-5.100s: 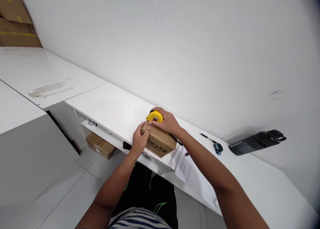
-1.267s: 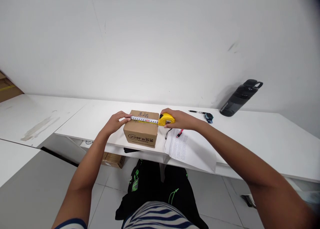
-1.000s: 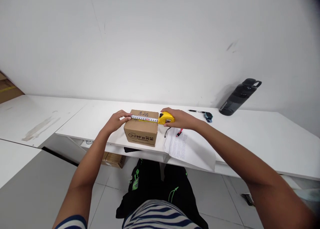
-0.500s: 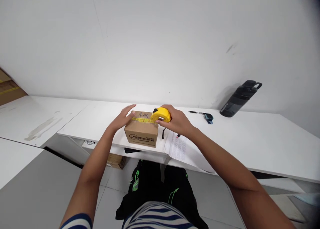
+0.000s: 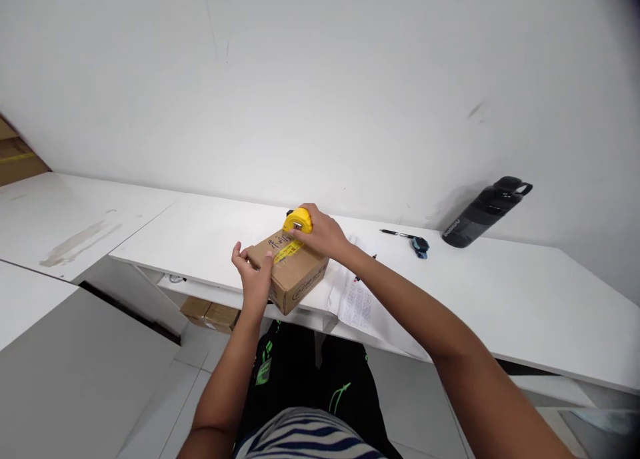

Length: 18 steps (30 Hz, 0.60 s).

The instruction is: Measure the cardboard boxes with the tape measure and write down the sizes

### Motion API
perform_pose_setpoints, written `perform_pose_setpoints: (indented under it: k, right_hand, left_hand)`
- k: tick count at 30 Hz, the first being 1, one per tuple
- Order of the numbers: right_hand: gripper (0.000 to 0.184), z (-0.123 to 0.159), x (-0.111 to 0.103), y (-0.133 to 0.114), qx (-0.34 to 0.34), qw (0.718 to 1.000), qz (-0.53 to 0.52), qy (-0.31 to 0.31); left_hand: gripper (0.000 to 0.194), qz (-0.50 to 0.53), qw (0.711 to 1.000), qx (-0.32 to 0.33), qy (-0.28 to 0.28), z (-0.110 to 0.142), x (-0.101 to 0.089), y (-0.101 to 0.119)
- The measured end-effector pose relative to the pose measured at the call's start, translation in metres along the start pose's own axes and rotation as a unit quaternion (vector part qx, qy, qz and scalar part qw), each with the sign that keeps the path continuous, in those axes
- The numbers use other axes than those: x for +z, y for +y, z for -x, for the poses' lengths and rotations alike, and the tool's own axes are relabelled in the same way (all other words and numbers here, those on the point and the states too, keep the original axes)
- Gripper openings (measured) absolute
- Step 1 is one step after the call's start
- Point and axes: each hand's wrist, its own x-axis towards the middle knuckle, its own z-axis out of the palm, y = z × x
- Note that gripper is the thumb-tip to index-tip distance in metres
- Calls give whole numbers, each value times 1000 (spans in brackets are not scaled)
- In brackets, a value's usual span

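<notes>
A small brown cardboard box [image 5: 295, 275], with handwriting and a yellow tape strip on top, sits turned at an angle near the desk's front edge. My left hand [image 5: 254, 272] grips its left side, thumb on the top face and fingers bent at the left corner. In my right hand [image 5: 323, 233] is a yellow tape measure [image 5: 299, 220], held over the far end of the box; no drawn-out blade shows. Handwritten paper sheets [image 5: 357, 305] lie just right of the box, with a pen [image 5: 365, 269] on them.
Farther right on the white desk [image 5: 500, 299] lie a black pen [image 5: 397, 233] and a dark blue coiled item [image 5: 420, 247]. A black water bottle [image 5: 483, 212] leans against the wall. Cardboard boxes [image 5: 210, 313] are below the desk; another carton [image 5: 17, 155] stands at far left.
The box has been turned, its printed front now facing right. My left hand has come down from beside it to grip its left side. The tape measure has moved left with my right hand.
</notes>
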Motion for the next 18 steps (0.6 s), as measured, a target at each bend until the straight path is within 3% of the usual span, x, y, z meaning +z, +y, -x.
perform_pose_setpoints:
  k: [5, 7, 13, 18]
  right_hand:
    - [48, -9, 27, -16, -21, 999, 31, -16]
    - [46, -12, 33, -20, -19, 999, 43, -11]
    - [41, -16, 28, -25, -42, 993, 102, -40]
    - [42, -14, 19, -23, -56, 988, 129, -60]
  left_hand:
    - [58, 59, 995, -65, -54, -12, -2, -6]
    - [54, 95, 991, -78, -50, -8, 0, -4]
    - [49, 140, 987, -82, -3, 2, 9, 3]
    - [50, 163, 983, -85, 3, 4, 13, 1]
